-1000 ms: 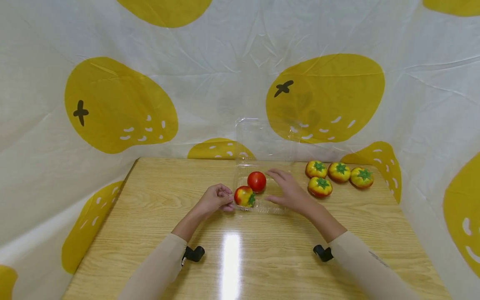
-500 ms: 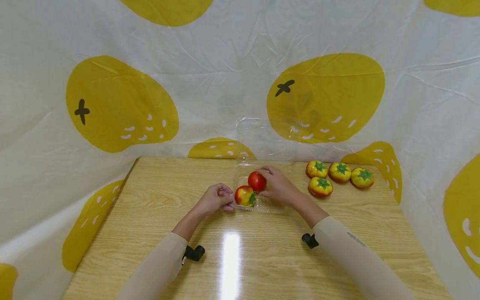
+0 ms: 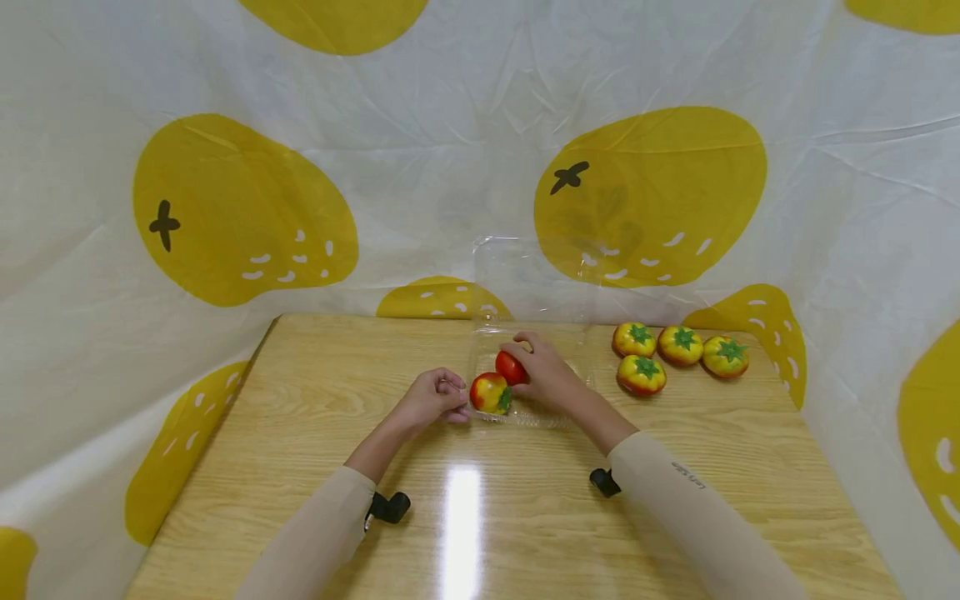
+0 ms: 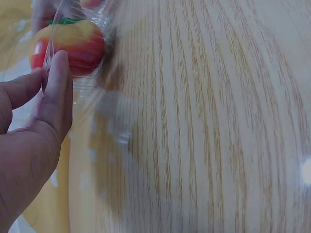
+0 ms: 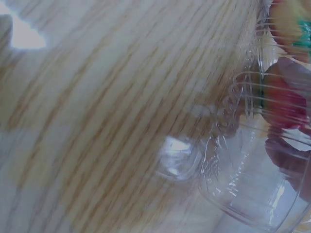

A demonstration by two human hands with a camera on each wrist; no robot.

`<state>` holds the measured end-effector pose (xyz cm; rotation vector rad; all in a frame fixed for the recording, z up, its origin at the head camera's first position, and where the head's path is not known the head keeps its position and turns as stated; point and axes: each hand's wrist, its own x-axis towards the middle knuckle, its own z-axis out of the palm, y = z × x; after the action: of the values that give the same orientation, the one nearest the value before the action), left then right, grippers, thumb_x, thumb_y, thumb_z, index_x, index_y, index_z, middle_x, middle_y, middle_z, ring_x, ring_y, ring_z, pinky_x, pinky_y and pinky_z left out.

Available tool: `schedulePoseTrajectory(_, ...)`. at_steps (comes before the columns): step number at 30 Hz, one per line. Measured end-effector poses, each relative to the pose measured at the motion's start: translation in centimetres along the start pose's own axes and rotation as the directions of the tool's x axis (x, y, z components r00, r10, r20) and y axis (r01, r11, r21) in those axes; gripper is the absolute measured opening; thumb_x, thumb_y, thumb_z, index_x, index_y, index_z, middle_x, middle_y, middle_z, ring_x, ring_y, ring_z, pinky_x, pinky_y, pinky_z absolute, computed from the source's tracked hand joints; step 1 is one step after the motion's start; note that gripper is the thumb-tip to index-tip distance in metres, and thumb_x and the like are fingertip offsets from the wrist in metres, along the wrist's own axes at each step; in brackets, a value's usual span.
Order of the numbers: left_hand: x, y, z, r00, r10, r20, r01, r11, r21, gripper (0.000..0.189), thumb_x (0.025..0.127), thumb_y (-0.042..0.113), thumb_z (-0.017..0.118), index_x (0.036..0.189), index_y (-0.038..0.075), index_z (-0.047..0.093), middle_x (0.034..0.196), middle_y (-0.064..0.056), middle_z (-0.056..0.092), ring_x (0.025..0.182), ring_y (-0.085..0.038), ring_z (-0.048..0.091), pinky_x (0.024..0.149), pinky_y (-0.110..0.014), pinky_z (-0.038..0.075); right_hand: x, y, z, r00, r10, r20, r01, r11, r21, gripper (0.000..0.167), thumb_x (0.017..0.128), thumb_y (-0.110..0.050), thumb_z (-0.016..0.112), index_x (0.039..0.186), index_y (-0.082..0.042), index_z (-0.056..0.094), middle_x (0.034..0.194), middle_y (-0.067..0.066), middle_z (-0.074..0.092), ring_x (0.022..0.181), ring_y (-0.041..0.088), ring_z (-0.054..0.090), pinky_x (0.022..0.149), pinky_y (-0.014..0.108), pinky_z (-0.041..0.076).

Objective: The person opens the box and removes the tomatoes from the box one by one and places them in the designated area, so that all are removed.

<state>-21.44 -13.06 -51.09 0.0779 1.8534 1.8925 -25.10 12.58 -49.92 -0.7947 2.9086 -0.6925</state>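
An open clear plastic clamshell box (image 3: 551, 420) sits at the middle of the table, its lid (image 3: 534, 275) raised at the back. My left hand (image 3: 427, 403) pinches the box's left rim between thumb and fingers, which the left wrist view (image 4: 46, 97) confirms up close. Inside, near that rim, lies a yellow-and-red tomato (image 3: 489, 393) with a green calyx. Just behind it is a plain red tomato (image 3: 510, 367), gripped by my right hand (image 3: 551, 377) with fingers and thumb around its right side. Through the box wall, the right wrist view shows the red tomato (image 5: 286, 104) blurred.
Several yellow-and-red tomatoes (image 3: 680, 345) with green calyxes stand grouped at the back right of the wooden table (image 3: 337, 350). A white curtain (image 3: 420, 183) with yellow fruit prints hangs behind and along both sides.
My right hand has moved left from the box's right side and taken hold of the red tomato. The left hand stays at the rim.
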Motion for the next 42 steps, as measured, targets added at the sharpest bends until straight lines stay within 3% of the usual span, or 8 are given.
schedulePoseTrajectory(6, -0.1, -0.1, 0.1, 1.000, 0.002, -0.006, -0.003, 1.000, -0.005, 0.020, 0.100, -0.007, 0.060, 0.117, -0.011, 0.050, 0.084, -0.009, 0.063, 0.075, -0.020, 0.073, 0.075, -0.039, 0.068, -0.1, 0.1, 0.3, 1.000, 0.007, -0.006, -0.007, 0.999, 0.039, 0.070, 0.085, -0.019, 0.088, 0.146, -0.013, 0.055, 0.148, 0.019, 0.040, 0.123, 0.044, 0.055, 0.105, 0.059, 0.055)
schedulePoseTrajectory(16, 0.1, -0.4, 0.0, 1.000, 0.008, -0.006, -0.009, 1.000, -0.010, 0.022, 0.100, -0.007, 0.060, 0.118, -0.012, 0.049, 0.084, -0.009, 0.061, 0.075, -0.020, 0.073, 0.073, -0.037, 0.068, -0.6, 0.2, 0.4, 0.999, 0.032, -0.020, -0.031, 0.998, 0.057, 0.071, 0.083, -0.016, 0.088, 0.146, -0.012, 0.055, 0.139, 0.023, 0.043, 0.121, 0.042, 0.053, 0.103, 0.056, 0.056)
schedulePoseTrajectory(27, 0.1, -0.3, 0.0, 1.000, -0.004, -0.017, 0.004, 1.000, -0.010, 0.019, 0.099, -0.007, 0.061, 0.116, -0.008, 0.051, 0.084, -0.008, 0.060, 0.075, -0.019, 0.072, 0.071, -0.035, 0.067, -1.4, 0.0, -0.7, 0.993, 0.116, -0.007, -0.115, 0.991, 0.061, 0.074, 0.083, -0.017, 0.087, 0.147, -0.010, 0.049, 0.142, 0.022, 0.044, 0.126, 0.045, 0.049, 0.102, 0.061, 0.056)
schedulePoseTrajectory(32, 0.0, -0.1, 0.1, 1.000, -0.002, -0.016, 0.002, 1.000, -0.004, 0.019, 0.100, -0.008, 0.060, 0.117, -0.009, 0.051, 0.084, -0.008, 0.061, 0.075, -0.019, 0.072, 0.070, -0.033, 0.067, -1.5, 0.3, -1.0, 0.994, 0.103, -0.028, -0.102, 0.994, 0.030, 0.071, 0.082, -0.017, 0.088, 0.141, -0.004, 0.050, 0.139, 0.024, 0.046, 0.122, 0.046, 0.049, 0.102, 0.061, 0.055)
schedulePoseTrajectory(36, -0.1, 0.0, 0.1, 1.000, -0.002, -0.010, 0.002, 1.000, -0.002, 0.020, 0.100, -0.007, 0.060, 0.118, -0.010, 0.050, 0.085, -0.009, 0.062, 0.075, -0.019, 0.073, 0.072, -0.034, 0.067, -1.6, 0.5, -1.1, 0.995, 0.100, -0.006, -0.100, 0.995, -0.008, 0.069, 0.081, -0.016, 0.088, 0.140, -0.007, 0.054, 0.140, 0.025, 0.044, 0.122, 0.046, 0.045, 0.100, 0.059, 0.055)
schedulePoseTrajectory(42, -0.2, 0.0, 0.0, 1.000, 0.003, -0.002, -0.003, 1.000, 0.001, 0.021, 0.100, -0.007, 0.060, 0.118, -0.011, 0.050, 0.086, -0.010, 0.064, 0.074, -0.018, 0.072, 0.075, -0.038, 0.068, -1.8, 0.6, -1.2, 0.996, 0.089, 0.025, -0.090, 0.995, 0.040, 0.071, 0.081, -0.012, 0.087, 0.144, -0.009, 0.056, 0.139, 0.021, 0.040, 0.122, 0.043, 0.043, 0.100, 0.058, 0.056)
